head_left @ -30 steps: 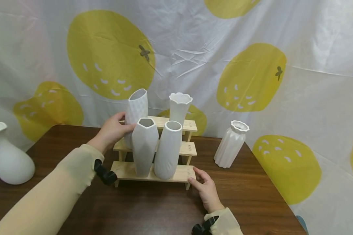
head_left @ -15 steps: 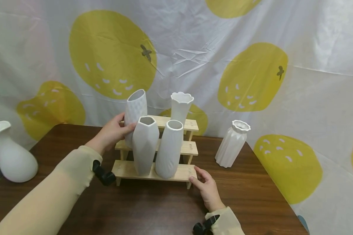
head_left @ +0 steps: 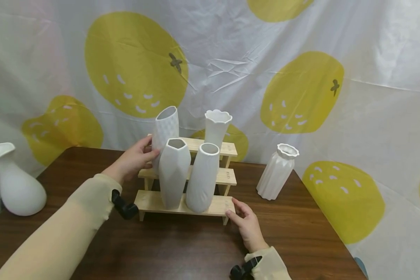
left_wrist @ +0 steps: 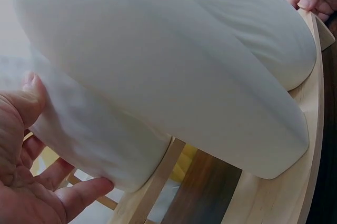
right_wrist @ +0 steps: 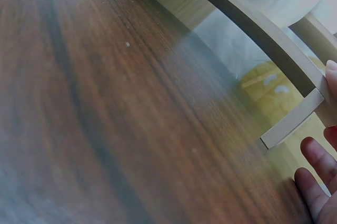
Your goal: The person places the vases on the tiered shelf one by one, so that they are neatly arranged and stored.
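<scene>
In the head view a white dimpled vase (head_left: 165, 130) with a slanted mouth stands on the middle step of a three-tier wooden stand (head_left: 218, 206). My left hand (head_left: 133, 159) holds it from the left, thumb toward the front. The left wrist view shows that vase (left_wrist: 100, 129) between thumb and fingers. Two more white vases, one faceted (head_left: 175, 171) and one round-mouthed (head_left: 203, 177), stand on the bottom step. Behind them rises a vase with a scalloped rim (head_left: 217, 126), its base hidden. My right hand (head_left: 246, 225) pinches the right end of the bottom step.
A ribbed white vase (head_left: 276, 171) stands on the dark wooden table (head_left: 182, 249), right of the stand. At far left is a white flared-neck vase (head_left: 21, 186). A curtain with yellow fruit prints (head_left: 231, 58) hangs behind the table.
The dimpled vase has shifted slightly to the right, and my left fingers have moved a little along it. My right hand stays at the stand's end. The head view has drifted slightly.
</scene>
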The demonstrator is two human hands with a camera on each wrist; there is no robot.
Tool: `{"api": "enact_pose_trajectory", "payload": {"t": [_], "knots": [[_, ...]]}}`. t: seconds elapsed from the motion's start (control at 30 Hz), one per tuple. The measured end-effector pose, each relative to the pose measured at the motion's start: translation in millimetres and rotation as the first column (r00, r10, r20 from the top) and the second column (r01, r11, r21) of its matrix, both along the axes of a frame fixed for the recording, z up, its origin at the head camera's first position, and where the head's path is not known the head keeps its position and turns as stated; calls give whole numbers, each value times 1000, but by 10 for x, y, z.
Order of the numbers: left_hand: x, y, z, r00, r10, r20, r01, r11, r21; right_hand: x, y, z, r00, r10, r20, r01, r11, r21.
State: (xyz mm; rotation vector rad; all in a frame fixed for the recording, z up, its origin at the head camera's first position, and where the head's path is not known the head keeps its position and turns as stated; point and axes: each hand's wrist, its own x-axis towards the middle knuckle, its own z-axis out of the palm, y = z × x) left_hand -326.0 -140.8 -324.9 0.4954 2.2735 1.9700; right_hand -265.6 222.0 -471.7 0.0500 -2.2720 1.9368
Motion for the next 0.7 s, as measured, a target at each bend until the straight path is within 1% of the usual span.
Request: {"api": "enact_pose_trajectory", "payload": {"t": [0.2, 0.43, 0.7], "knots": [[-11, 14, -20, 1000, 11, -9, -11, 1000, -6, 8, -3, 7, 1000, -5, -4, 5, 1000, 8], [-1, 43, -28, 999, 43, 23, -43, 999, 0, -7, -5, -2, 1000, -3, -3, 3, 1000, 10], [40, 42, -20, 999, 34, 26, -35, 999, 36, -22, 8, -24, 1000, -13, 0, 13, 1000, 18]]}}
